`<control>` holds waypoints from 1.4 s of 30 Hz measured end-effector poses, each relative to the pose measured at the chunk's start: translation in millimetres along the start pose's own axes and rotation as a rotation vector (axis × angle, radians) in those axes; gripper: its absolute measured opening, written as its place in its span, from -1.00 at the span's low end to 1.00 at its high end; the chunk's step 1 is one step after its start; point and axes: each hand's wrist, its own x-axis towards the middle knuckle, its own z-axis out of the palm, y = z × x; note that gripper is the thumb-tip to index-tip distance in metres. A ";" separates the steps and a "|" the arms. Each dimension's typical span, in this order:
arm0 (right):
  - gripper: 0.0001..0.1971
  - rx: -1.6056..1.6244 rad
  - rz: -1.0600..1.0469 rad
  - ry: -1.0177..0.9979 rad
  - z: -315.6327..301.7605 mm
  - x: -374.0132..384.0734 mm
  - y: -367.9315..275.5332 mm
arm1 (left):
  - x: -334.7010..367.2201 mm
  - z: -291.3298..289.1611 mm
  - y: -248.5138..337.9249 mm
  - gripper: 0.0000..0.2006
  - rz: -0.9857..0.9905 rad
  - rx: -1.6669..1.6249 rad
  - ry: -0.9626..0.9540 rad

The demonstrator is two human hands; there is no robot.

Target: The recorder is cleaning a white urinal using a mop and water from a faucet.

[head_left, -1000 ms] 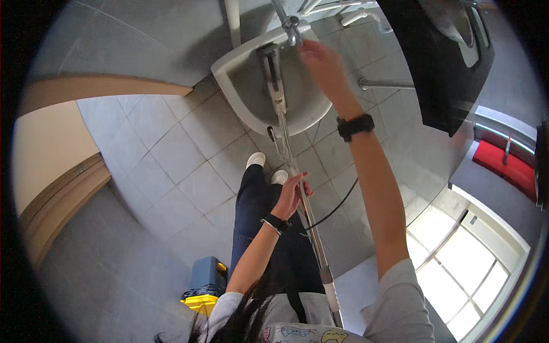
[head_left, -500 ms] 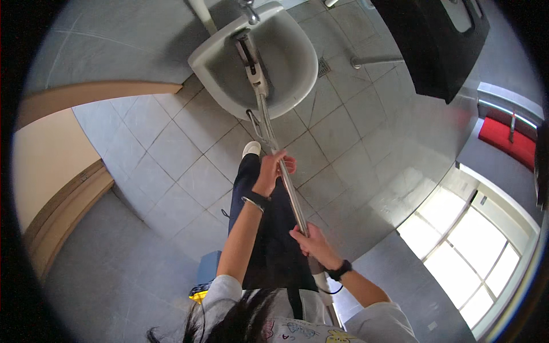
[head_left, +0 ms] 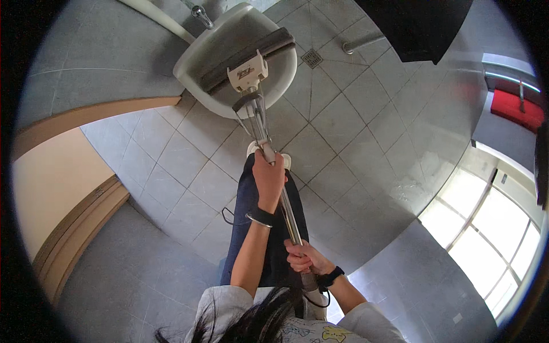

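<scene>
Mop head over the basin: two steady hands on the pole

The mop [head_left: 290, 217] slants from the person's body toward the basin [head_left: 184, 64], its dark grey roller-like head [head_left: 251, 57] lying crosswise over the bowl. One end of the head sits inside the basin's left edge; the other reaches over the right edge, below the tap [head_left: 202, 17]. Whether the head presses on the rim or only hovers there, I cannot tell.

The left grip [head_left: 267, 174] is wrapped around the pole, just below the metal lever frame [head_left: 260, 117] and the white bracket [head_left: 247, 73]. The right grip [head_left: 309, 256] is closed around the same pole, farther down and near the body.

Good handling here likely depends on the left grip steering — it is closer to the heavy end — while the right acts as a pivot. Drawing the overhanging end inward from the right edge should keep any drips off the tiled floor [head_left: 337, 183]. Turning the pole slowly seems wise, since a crosswise head could knock the tap. Fingers are best kept clear of the lever frame's moving parts.
</scene>
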 end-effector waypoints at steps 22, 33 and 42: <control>-0.65 -1.439 -0.905 0.464 -11.8 5.1 -151.0 | -35.6 6.1 -53.0 -0.66 0.036 0.315 0.091; -0.55 -2.220 -0.620 0.642 89.6 180.2 -220.7 | -47.6 0.0 -53.9 -0.41 -0.583 -1.254 -0.479; -0.59 -2.071 -0.981 0.545 103.2 151.9 -221.7 | -47.6 -6.1 -29.7 -0.58 -0.481 -1.135 -0.497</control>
